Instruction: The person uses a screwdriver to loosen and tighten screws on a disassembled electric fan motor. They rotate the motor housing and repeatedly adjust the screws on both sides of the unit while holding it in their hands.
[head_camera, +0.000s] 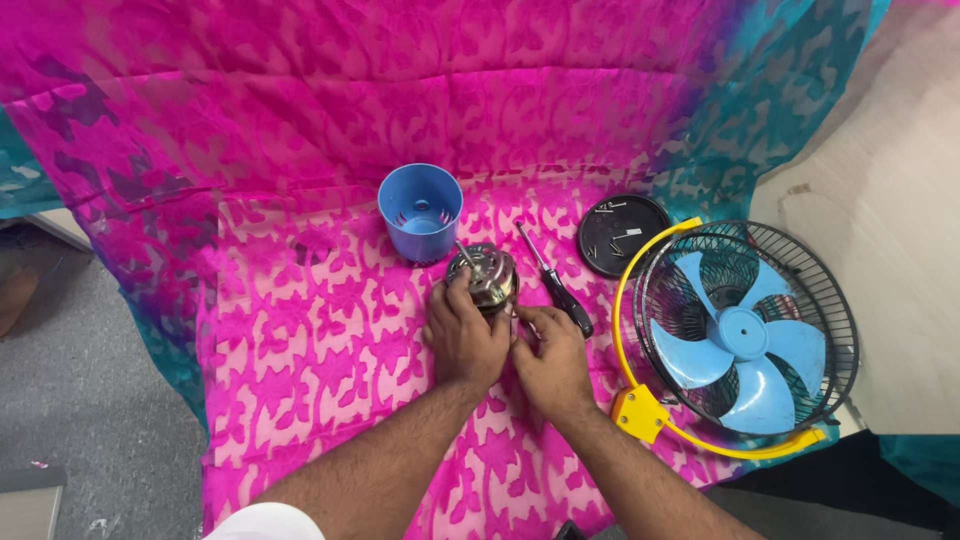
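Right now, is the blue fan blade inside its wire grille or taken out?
Inside: the blue fan blade lies within the black wire grille, beside the hands.

Two bare forearms, a white sleeve edge (262, 522) at the left elbow.

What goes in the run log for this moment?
left hand: grips fan motor | right hand: fingertips at motor base | screwdriver: lying beside, untouched

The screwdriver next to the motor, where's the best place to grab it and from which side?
Probably by the black handle of the screwdriver, the thick end nearest the right hand. It lies flat on the pink cloth, its thin shaft pointing away, so come from above and pinch across the handle; the motor crowds its left side.
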